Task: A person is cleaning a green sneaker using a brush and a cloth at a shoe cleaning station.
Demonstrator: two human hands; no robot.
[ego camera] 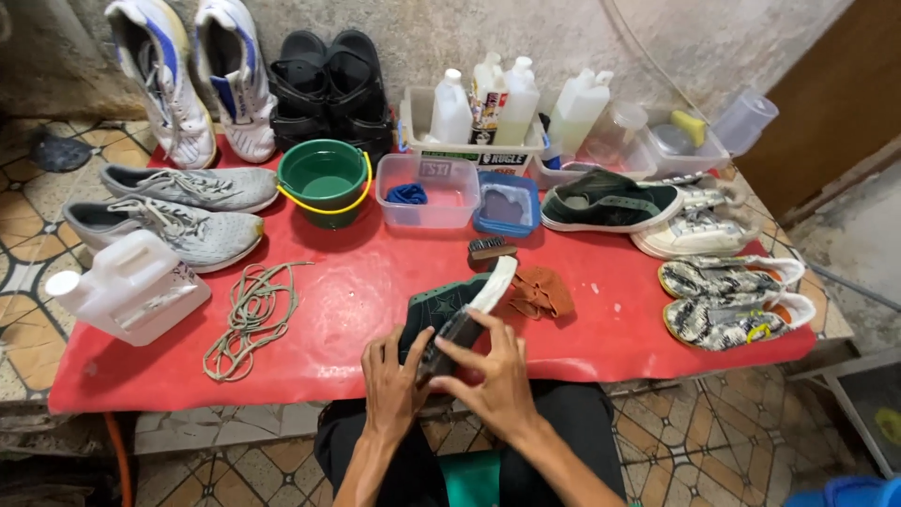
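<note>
A dark green sneaker (449, 302) with a white sole lies tilted on the red mat (357, 291), near its front edge. My left hand (391, 380) grips the sneaker's heel end from the left. My right hand (495, 374) holds a dark brush (450, 336) against the shoe's side. A brown cloth (541, 291) lies just right of the shoe, and a small wooden brush (492, 248) sits behind it.
Olive laces (249, 319) and a white jug (131, 286) lie at the left. A green bucket (326, 180), clear tub (427, 192), blue tray (507, 204), bottles (488, 108) and several pairs of shoes (178, 211) ring the mat. The matching green sneaker (610, 202) rests at the right.
</note>
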